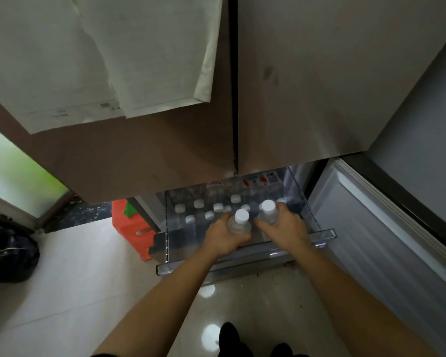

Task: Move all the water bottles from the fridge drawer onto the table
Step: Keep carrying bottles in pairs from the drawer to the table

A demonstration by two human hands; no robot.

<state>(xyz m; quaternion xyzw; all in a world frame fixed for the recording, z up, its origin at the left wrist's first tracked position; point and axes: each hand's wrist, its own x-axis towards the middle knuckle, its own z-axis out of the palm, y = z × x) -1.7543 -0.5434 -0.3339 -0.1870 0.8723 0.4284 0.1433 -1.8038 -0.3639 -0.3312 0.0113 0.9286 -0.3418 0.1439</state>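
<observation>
The clear fridge drawer (245, 256) is pulled out below the closed upper doors. Several clear water bottles with white caps (198, 203) stand upright in it. My left hand (223, 234) grips one white-capped bottle (241, 220) over the drawer's front half. My right hand (285, 228) grips a second bottle (268, 211) just to the right of the first. Both held bottles stand higher than the ones in the drawer. The table is not in view.
An open fridge door (386, 235) juts out on the right of the drawer. An orange plastic stool (130, 229) stands left of the drawer, and a dark bag (8, 253) lies on the pale tile floor at far left. Papers (139, 55) hang on the upper door.
</observation>
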